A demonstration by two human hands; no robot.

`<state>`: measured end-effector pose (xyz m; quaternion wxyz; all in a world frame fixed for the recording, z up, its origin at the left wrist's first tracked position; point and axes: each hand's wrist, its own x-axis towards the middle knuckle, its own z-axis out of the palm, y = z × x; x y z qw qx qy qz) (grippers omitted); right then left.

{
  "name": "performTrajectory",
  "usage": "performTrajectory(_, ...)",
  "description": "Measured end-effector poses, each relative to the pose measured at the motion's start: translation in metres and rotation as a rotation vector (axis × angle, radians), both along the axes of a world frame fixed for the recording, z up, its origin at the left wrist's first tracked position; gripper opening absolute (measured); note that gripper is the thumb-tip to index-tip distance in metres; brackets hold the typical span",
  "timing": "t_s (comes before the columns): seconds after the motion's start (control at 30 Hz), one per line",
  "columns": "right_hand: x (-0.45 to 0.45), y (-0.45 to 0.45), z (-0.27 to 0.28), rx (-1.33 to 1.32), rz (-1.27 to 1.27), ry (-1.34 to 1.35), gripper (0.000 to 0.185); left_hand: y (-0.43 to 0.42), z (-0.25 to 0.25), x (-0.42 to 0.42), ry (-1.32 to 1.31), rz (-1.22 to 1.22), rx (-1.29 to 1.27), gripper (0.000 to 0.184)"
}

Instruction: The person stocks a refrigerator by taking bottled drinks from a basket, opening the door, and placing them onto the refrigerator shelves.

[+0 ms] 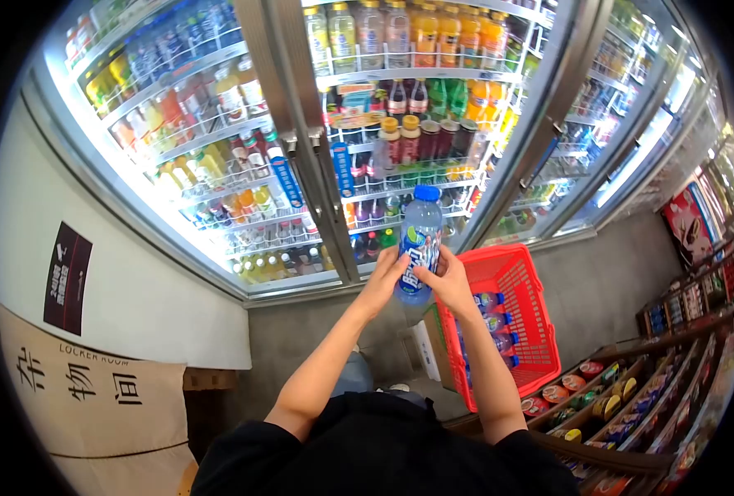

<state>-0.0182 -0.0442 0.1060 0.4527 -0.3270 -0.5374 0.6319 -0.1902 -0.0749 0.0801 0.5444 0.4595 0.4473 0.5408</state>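
Observation:
Both my hands hold one clear blue bottle [420,240] with a blue cap and a blue label, upright in front of the fridge doors. My left hand [383,281] grips its left side, and my right hand [449,281] wraps its right side with the thumb across the label. Just right of and below my hands stands a red plastic basket [540,331]. Several blue-capped bottles [501,321] lie inside it, partly hidden by my right forearm.
Glass-door fridges [301,149] full of drinks stretch across the front. A cardboard box [433,351] stands beside the basket. Snack shelves [631,397] stand at the lower right. On the left are a white wall [152,273] and a beige curtain [111,405].

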Motion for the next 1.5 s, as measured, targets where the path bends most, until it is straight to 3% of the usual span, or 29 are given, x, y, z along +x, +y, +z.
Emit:
performTrajectory(0.1,-0.038,0.014,0.016,0.038,0.024,0.042,0.064,0.012,0.024,-0.044,0.07,0.033,0.054,0.053)
performTrajectory(0.17,-0.062,0.018,0.032,0.032,0.006,0.015,0.064,0.026,0.031,-0.079,0.113,0.139,0.177,0.052)
performTrajectory(0.27,-0.093,0.029,0.041,0.064,-0.02,0.061,0.063,0.044,0.07,-0.122,0.055,0.339,0.164,0.052)
performTrajectory(0.4,-0.123,0.054,0.053,0.079,-0.055,0.094,0.062,0.089,0.075,-0.176,0.132,0.542,0.196,0.047)
performTrajectory(0.47,-0.139,0.071,0.057,0.076,-0.077,0.087,0.064,0.114,0.07,-0.196,0.248,0.758,0.178,0.053)
performTrajectory(0.57,-0.166,0.095,0.058,0.089,-0.099,0.101,0.065,0.156,0.05,-0.231,0.43,0.774,0.127,0.06)
performTrajectory(0.63,-0.184,0.105,0.059,0.089,-0.11,0.106,0.069,0.173,0.051,-0.241,0.382,0.727,0.18,0.062)
performTrajectory(0.7,-0.2,0.114,0.058,0.098,-0.144,0.084,0.073,0.185,0.051,-0.248,0.406,0.507,0.013,0.066)
performTrajectory(0.77,-0.211,0.118,0.058,0.098,-0.147,0.09,0.076,0.194,0.05,-0.251,0.371,0.488,0.025,0.067)
performTrajectory(0.83,-0.223,0.123,0.055,0.107,-0.171,0.08,0.075,0.199,0.056,-0.255,0.071,0.353,-0.046,0.061)
performTrajectory(0.9,-0.227,0.122,0.057,0.11,-0.185,0.096,0.071,0.201,0.053,-0.254,0.0,0.309,-0.073,0.054)
performTrajectory(1.0,-0.231,0.116,0.064,0.085,-0.181,0.027,0.061,0.202,0.046,-0.257,-0.04,0.307,-0.042,0.053)
performTrajectory(1.17,-0.232,0.103,0.067,0.133,-0.225,0.005,0.061,0.2,0.045,-0.248,-0.035,0.419,-0.043,0.055)
performTrajectory(1.27,-0.232,0.089,0.068,0.117,-0.215,0.016,0.062,0.199,0.046,-0.248,0.137,0.487,-0.019,0.061)
performTrajectory(1.5,-0.219,0.068,0.076,0.128,-0.182,-0.005,0.065,0.188,0.044,-0.235,0.122,0.57,-0.047,0.061)
